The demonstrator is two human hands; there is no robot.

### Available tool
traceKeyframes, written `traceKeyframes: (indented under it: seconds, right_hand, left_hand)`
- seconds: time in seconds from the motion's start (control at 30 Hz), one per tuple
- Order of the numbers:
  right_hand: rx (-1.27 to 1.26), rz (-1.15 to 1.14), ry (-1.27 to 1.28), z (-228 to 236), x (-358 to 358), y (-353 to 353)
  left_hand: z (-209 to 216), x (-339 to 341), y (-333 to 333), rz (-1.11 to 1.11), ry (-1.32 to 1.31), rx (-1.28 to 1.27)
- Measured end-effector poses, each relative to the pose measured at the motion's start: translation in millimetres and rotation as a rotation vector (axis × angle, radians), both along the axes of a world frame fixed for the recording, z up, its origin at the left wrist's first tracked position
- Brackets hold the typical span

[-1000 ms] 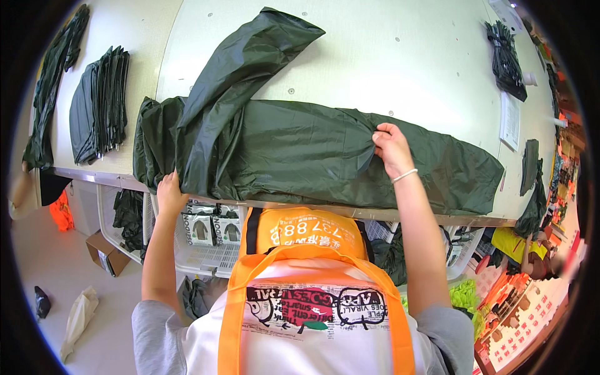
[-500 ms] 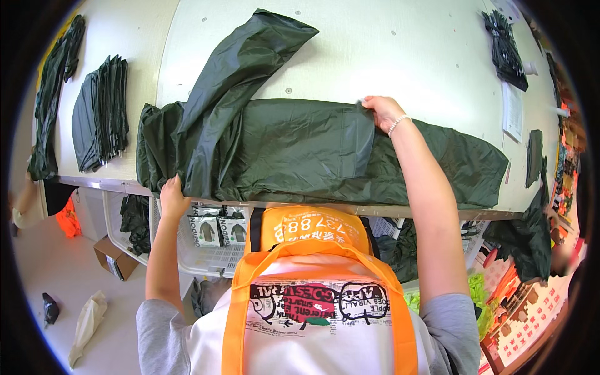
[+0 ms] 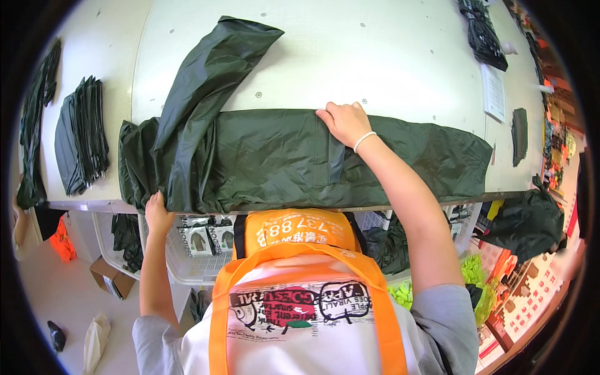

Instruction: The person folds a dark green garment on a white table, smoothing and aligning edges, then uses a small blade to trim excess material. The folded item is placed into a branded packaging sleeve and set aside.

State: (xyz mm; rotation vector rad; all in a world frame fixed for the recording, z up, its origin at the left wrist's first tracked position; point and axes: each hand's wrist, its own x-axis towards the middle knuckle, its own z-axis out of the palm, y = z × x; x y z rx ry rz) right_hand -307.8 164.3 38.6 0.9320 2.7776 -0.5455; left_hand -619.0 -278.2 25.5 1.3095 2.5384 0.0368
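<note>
- One long, dark-green piece of thin, shiny fabric (image 3: 269, 162) lies across the white worktop (image 3: 325, 56), mid-frame, its narrow sleeve-like strip slanting toward the upper middle.
- Bare left hand (image 3: 159, 214) touches its lower-left edge; I cannot tell whether the fingers clamp it.
- Bare right hand (image 3: 347, 125), wearing a white beaded bracelet (image 3: 364, 142), lies at its upper edge, fingers curled, grip unclear.
- Dark-green folded fabric stack (image 3: 82, 137): left of frame.
</note>
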Motion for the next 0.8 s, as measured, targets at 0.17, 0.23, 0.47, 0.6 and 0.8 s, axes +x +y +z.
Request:
traceKeyframes:
  seconds: [0.17, 0.23, 0.47, 0.6, 0.8]
  right_hand:
    - [0.211, -0.151, -0.063, 1.5, 25.3, 11.1]
    - [0.226, -0.085, 0.234, 11.8, 20.3, -9.1]
    - [0.176, 0.171, -0.097, 8.4, 62.9, -50.1]
    - [0.156, 0.208, -0.174, 16.0, 86.7, -31.7]
    - [0.151, 0.031, 0.578, 45.9, -43.8, 17.4]
  left_hand:
    - [-0.6, 2.5, 3.5, -0.024, 0.019, -0.019]
    - [-7.2, -3.3, -1.0, -0.050, 0.031, -0.046]
    - [0.1, -1.9, 4.4, -0.060, 0.029, -0.031]
    - [-7.9, -2.5, 0.5, -0.007, -0.016, -0.059]
    - [6.1, 2.5, 7.3, 0.013, -0.038, -0.086]
